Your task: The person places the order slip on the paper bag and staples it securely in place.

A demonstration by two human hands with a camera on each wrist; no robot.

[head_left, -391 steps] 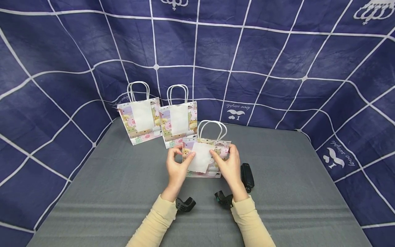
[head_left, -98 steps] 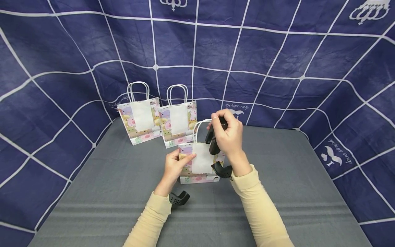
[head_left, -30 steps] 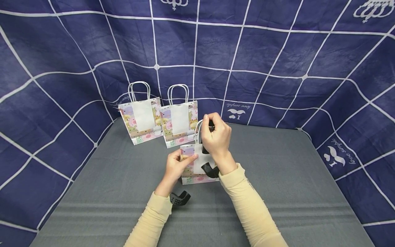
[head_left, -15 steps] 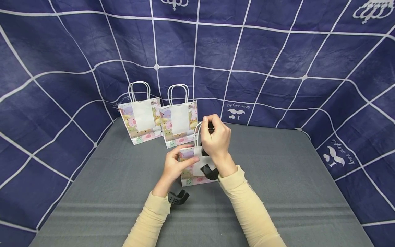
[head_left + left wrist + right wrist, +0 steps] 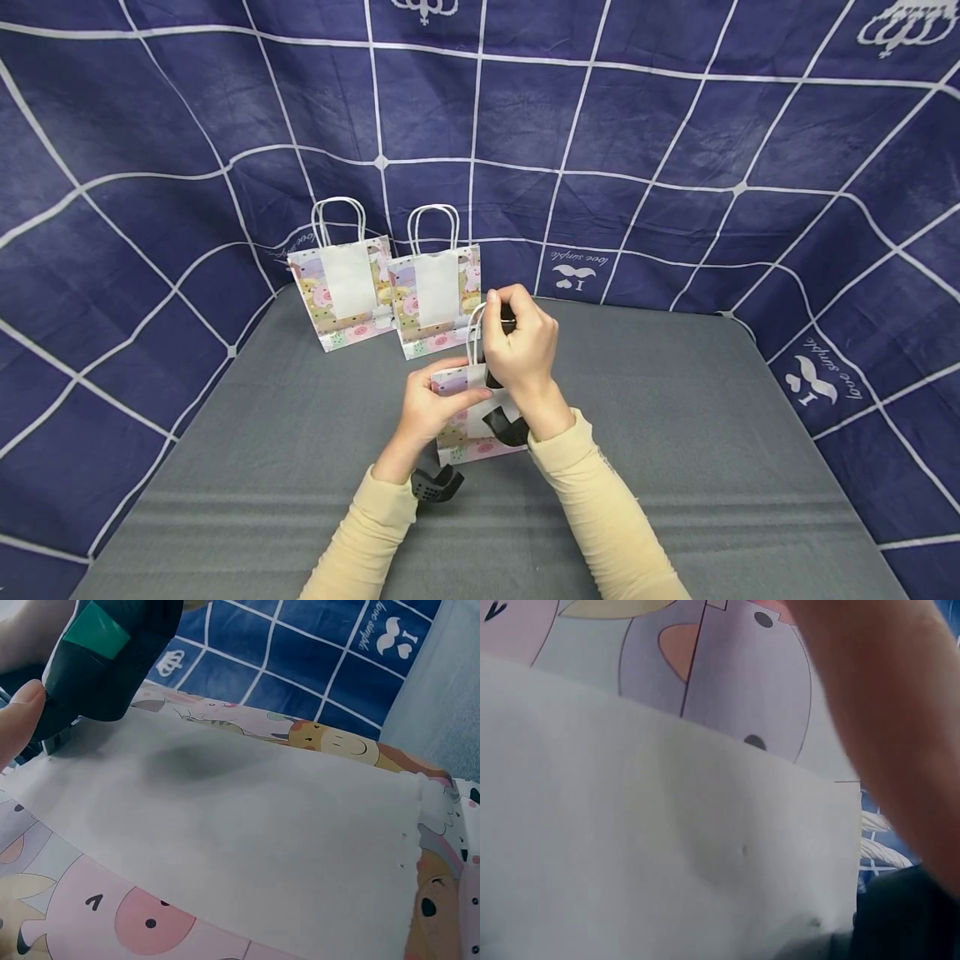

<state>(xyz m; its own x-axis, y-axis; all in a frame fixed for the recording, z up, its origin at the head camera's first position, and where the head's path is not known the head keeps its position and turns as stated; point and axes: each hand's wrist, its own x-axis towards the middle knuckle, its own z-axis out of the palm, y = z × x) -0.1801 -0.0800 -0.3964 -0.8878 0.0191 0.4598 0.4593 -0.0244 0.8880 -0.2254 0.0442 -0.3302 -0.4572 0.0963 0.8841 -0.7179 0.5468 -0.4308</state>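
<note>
My left hand point(image 5: 431, 408) pinches the upper left part of a small paper bag point(image 5: 452, 433) with a cartoon-animal print and white rope handles. Its thumb lies across the front, over a white sheet of paper point(image 5: 262, 825) on the bag. The right hand point(image 5: 521, 342) grips a black stapler point(image 5: 493, 377) upright at the bag's top edge, beside the handle; most of it is hidden behind the fingers. In the right wrist view, the left thumb point(image 5: 885, 735) crosses the upper right, above a dark shape at the corner.
Two similar paper bags, the left one point(image 5: 307, 287) and the middle one point(image 5: 405, 304), stand upright at the back left, each with a white front panel. A blue checked cloth point(image 5: 637, 125) rises behind the grey table point(image 5: 712, 467). Black camera mounts sit at both wrists.
Earlier the stapler lay on the table's right and both hands held the bag; now the right hand holds the stapler. Lately the bag shifted slightly toward me, and the left thumb moved nearer the stapler.
</note>
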